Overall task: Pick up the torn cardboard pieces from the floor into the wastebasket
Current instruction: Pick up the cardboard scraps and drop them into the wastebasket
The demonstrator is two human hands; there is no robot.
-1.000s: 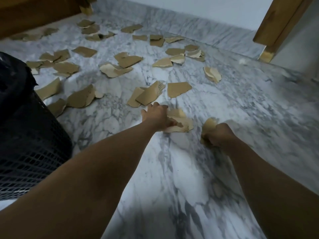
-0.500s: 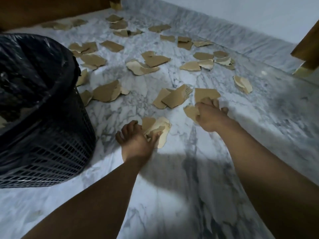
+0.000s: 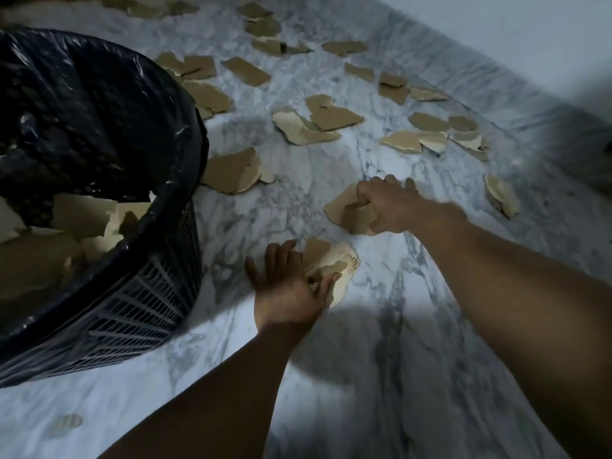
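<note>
Both my arms reach forward and down. My left hand pinches between thumb and fingers; my right hand, farther out, curls closed, knuckles up.

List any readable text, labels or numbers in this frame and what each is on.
Nothing legible.
Dark printed marks on the pale cardboard piece under the left hand: too small and blurred to read.
Small dark mark on a pale torn piece near the wall: unreadable.
Wastebasket, its black liner and the marble floor: no text visible.
</note>
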